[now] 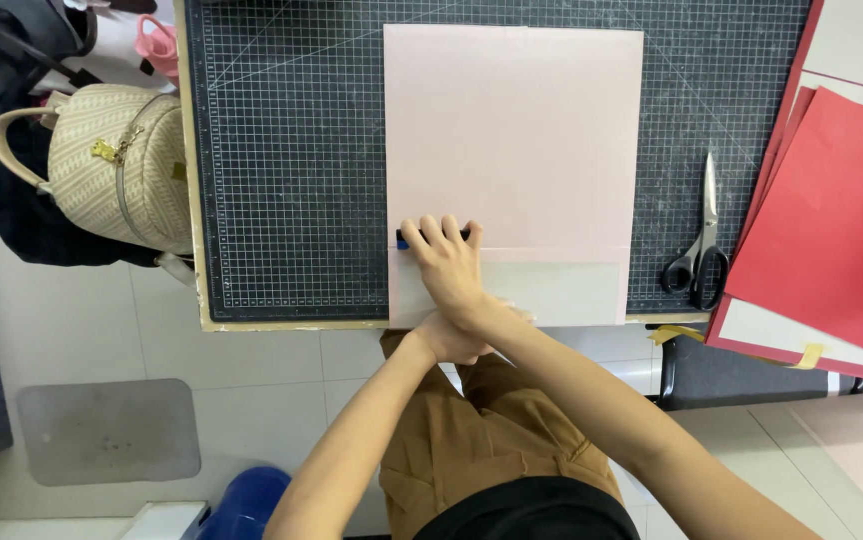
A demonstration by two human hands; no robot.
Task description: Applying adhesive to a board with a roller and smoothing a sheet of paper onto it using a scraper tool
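A large pale pink sheet (514,130) lies on a dark gridded cutting mat (292,150). Across its near part runs a crease, and below it is a paler grey-white strip (552,292). My right hand (444,262) reaches across to the sheet's left edge and presses a small dark tool with a blue end (404,240) flat on the crease. Fingers cover most of the tool. My left hand (452,340) sits at the near edge of the sheet, tucked under my right wrist, with its fingers hidden.
Black-handled scissors (700,250) lie on the mat to the right of the sheet. Red paper sheets (832,220) are stacked at the far right. A cream woven handbag (112,165) sits off the table's left side. The table's front edge (292,324) is close to my lap.
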